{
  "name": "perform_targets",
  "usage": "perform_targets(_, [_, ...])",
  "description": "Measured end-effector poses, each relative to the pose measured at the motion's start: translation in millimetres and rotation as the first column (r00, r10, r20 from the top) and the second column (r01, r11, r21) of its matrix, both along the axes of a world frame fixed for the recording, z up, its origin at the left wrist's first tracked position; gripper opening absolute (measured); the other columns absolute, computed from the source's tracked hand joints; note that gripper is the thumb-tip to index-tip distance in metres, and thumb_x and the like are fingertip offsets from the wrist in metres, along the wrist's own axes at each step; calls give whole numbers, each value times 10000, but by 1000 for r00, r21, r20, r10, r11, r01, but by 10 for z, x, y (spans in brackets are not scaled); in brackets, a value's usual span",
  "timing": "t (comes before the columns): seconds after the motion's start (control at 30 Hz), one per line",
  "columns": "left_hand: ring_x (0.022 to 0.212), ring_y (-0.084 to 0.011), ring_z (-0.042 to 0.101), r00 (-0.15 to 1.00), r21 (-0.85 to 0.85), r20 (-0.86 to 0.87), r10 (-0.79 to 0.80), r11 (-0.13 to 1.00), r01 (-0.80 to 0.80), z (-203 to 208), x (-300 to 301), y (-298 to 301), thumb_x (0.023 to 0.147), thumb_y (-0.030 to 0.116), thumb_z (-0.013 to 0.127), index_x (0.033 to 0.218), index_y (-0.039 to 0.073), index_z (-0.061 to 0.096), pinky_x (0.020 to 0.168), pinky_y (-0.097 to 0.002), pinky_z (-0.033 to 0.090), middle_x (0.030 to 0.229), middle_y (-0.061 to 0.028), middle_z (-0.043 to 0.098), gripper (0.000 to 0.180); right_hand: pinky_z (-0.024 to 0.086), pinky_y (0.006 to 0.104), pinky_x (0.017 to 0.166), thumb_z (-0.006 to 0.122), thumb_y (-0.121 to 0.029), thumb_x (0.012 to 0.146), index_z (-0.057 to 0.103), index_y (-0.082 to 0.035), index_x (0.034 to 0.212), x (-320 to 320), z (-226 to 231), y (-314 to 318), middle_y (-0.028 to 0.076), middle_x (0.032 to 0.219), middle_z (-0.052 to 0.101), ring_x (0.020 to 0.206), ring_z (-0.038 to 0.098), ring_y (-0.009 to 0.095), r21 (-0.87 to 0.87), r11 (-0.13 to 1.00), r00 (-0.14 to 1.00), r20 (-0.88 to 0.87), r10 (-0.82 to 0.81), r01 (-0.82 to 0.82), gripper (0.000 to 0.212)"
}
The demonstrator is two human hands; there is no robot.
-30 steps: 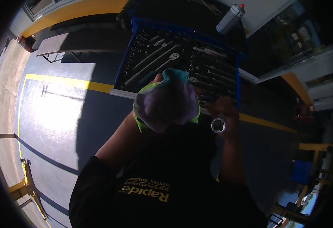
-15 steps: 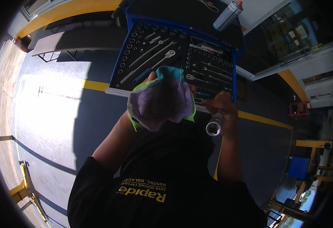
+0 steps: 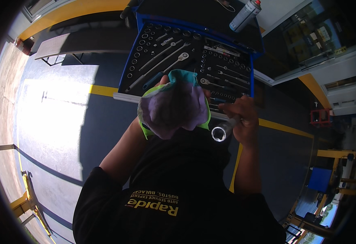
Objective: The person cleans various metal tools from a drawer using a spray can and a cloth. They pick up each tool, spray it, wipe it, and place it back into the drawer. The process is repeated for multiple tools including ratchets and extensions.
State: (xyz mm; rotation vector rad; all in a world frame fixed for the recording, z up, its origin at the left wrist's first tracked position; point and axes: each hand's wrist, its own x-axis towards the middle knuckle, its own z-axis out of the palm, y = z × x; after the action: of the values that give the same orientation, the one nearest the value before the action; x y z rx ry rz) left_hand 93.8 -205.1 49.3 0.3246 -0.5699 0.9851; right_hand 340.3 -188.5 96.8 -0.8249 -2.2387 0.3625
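A multicoloured rag (image 3: 174, 107), lilac in the middle with teal and lime-green edges, lies spread over my left hand (image 3: 164, 80). That hand is closed on it from beneath; the cloth covers most of the palm, with fingers showing at its far edges. In my right hand (image 3: 245, 117), a long chrome deep socket (image 3: 223, 130) is gripped by its far end. Its open, hollow end points toward me and to the left, just right of the rag and apart from it. Beyond both hands, the open tool drawer (image 3: 125, 85) holds sockets, ratchets (image 3: 182, 57) and extension bars in dark foam.
The blue tool cabinet (image 3: 262, 44) carries a spray can (image 3: 245, 16) with a red cap on its dark top. A long bench (image 3: 56, 49) stands at the far left. Yellow lines (image 3: 285, 128) cross the grey floor. A red stand (image 3: 320, 118) and yellow metal equipment (image 3: 334, 153) are at the right.
The socket's open end has swung to the left and slightly up, closer to the rag. My right hand has turned and shifted slightly right; my left hand stays nearly still.
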Motion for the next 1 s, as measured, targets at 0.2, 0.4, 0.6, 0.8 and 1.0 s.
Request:
perform_targets(0.2, [1230,-285,532,999,-1,-9,47,999,-47,109,1,-23,981,628,335,1383,1,443,1106,-389,396,1343,-211,516,752,323,344,730,633,-66,829,753,-172,1048,2,-10,-3,-29,720,591,670,472,170,-5,1000,1000,25,-6,6,271])
perform_targets(0.4, [1191,-287,561,993,29,-65,95,995,-93,78,-11,2,978,632,339,1369,-5,456,1086,-385,419,1312,-207,540,756,362,340,752,621,-85,865,743,-157,1049,30,-95,5,-17,854,692,714,527,167,-43,999,998,-54,-27,25,231])
perform_targets(0.6, [1202,-287,553,995,29,-89,35,999,-32,-1,-30,12,981,625,341,1372,4,454,1088,-389,415,1321,-209,533,743,389,325,774,608,-123,910,727,-148,1026,91,-95,29,-25,1101,728,792,598,153,-76,997,999,-45,-19,15,168])
perform_targets(0.8, [1237,-287,525,992,78,-106,68,995,-60,-4,-22,24,983,613,349,1388,9,434,1112,-384,387,1351,-212,508,732,397,323,771,617,-122,903,725,-151,1036,81,-62,15,-27,1090,729,784,603,154,-116,993,999,-29,-41,37,174])
perform_targets(1.0, [1274,-288,488,1000,91,-13,20,996,-19,-8,-12,13,988,595,360,1387,-4,425,1147,-379,337,1372,-211,488,723,409,333,768,624,-100,892,715,-143,1083,86,-63,13,-4,1075,730,782,604,167,-136,990,998,-49,-30,23,216])
